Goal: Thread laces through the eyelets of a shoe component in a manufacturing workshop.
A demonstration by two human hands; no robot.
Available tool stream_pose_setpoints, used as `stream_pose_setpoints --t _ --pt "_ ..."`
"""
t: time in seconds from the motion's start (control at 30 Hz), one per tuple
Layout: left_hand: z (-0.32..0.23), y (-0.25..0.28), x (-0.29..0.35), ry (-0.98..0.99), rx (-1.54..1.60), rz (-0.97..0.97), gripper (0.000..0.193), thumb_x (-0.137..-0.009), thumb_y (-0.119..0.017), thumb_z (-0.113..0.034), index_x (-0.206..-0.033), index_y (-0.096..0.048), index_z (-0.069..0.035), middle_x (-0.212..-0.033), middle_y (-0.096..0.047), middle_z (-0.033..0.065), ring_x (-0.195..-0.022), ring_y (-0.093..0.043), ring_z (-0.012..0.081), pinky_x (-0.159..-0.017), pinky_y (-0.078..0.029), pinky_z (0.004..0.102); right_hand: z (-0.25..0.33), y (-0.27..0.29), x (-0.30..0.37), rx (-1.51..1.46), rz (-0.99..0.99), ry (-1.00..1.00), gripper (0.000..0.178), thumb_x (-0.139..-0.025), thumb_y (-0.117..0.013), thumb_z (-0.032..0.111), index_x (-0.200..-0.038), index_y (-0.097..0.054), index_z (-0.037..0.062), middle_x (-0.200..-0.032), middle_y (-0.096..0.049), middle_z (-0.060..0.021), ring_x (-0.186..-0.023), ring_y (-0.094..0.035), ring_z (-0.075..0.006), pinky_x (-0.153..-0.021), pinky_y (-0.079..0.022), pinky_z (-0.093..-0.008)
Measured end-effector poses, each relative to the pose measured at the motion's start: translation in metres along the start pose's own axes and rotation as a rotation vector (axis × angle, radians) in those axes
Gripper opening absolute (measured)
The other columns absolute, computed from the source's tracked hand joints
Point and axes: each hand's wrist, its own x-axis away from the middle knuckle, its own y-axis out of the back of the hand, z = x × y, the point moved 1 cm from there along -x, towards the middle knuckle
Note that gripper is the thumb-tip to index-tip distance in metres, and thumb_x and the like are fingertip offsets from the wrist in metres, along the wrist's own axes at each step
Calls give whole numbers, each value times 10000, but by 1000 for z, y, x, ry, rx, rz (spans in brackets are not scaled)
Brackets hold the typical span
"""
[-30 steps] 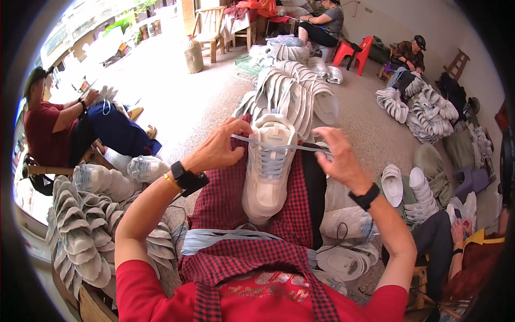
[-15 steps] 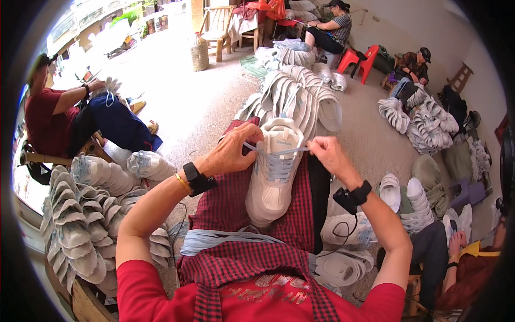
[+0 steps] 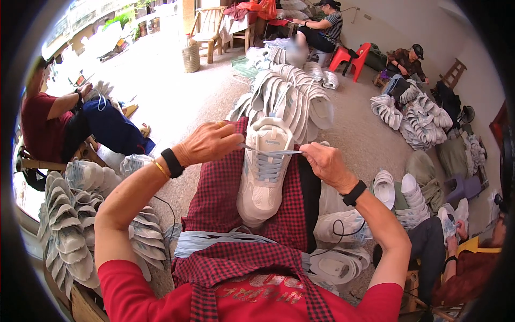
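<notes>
A white sneaker (image 3: 261, 185) with light blue laces rests on my lap, its toe toward me. My left hand (image 3: 212, 142) pinches one end of the shoelace (image 3: 271, 153) at the shoe's left. At its right, my right hand (image 3: 324, 162) pinches the other end. Between them the lace runs nearly level across the top of the tongue, above crisscrossed rows. Under the shoe is a red-and-black checked apron (image 3: 212, 198). A bundle of loose pale blue laces (image 3: 206, 242) lies across my waist.
Stacks of white shoe uppers (image 3: 67, 231) stand at my left, with another pile (image 3: 284, 96) ahead. More shoes (image 3: 335, 265) lie at my right. Several people sit working around the room. A red chair (image 3: 351, 60) and a bamboo chair (image 3: 207, 32) are farther back.
My left hand has moved outward and slightly up, away from the shoe, with its lace end. The right hand still grips its end, a little lower. The whole view has shifted slightly.
</notes>
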Motion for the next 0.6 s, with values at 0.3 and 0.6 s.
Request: stream_pose_setpoints --t 0.3,0.6 --pt "20 79 47 215 -195 -52 140 -896 -669 -107 -1022 -627 -65 -826 -516 81 -744 -550 250 -680 -456 384 -61 70 51 184 -51 -131 199 -881 -565 59 -1066 -638 66 -992 -681 -166 -846 -670 -385 -708 -552 -446" --pt "51 137 118 428 -307 -126 215 -847 -587 68 -1034 -658 -12 -887 -589 154 -839 -626 327 -734 -527 397 -82 186 116 455 -112 -349 180 -906 -530 59 -1061 -618 33 -963 -660 -203 -920 -653 -419 -778 -516 -461"
